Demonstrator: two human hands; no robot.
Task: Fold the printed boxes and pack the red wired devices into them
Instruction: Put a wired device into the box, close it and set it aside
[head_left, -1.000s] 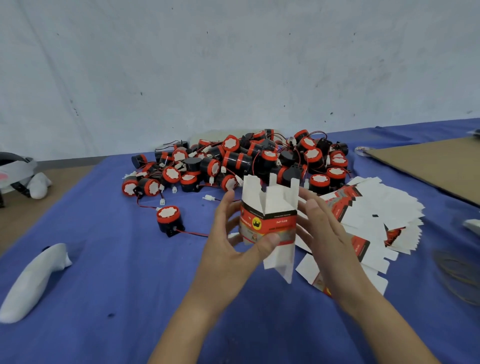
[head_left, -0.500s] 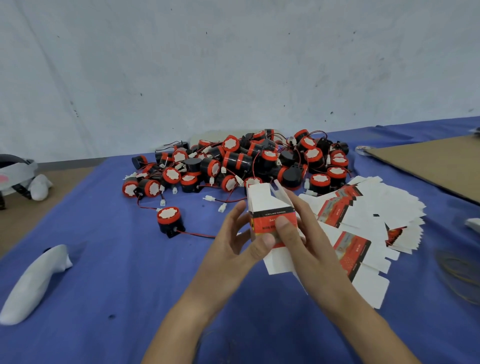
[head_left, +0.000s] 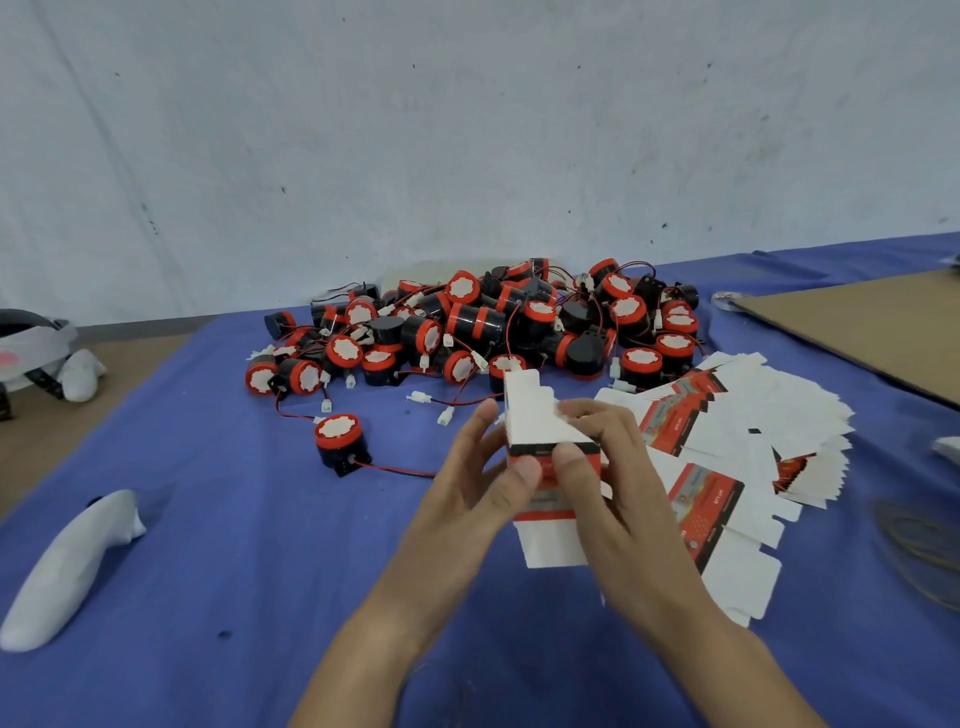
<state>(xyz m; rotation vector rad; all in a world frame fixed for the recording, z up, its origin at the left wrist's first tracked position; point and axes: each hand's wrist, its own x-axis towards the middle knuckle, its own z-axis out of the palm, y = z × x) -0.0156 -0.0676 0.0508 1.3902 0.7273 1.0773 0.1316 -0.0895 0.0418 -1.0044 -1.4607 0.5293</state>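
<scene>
Since a second before, the right hand (head_left: 613, 483) had closed in from beside the box (head_left: 535, 421), and its fingers had come over the top, where the upright flaps had been bent partly over. Both hands were clamped on the box together. The left hand (head_left: 467, 493) held its left side with the thumb on the red printed front. The right thumb pressed just beside it, and the right fingers curled over the white top. The box was held above the blue cloth (head_left: 208, 519), in front of the pile of red wired devices (head_left: 493, 327). One device (head_left: 340, 441) sat apart to the left. Flat printed boxes (head_left: 753, 415) lay fanned out just to the right.
</scene>
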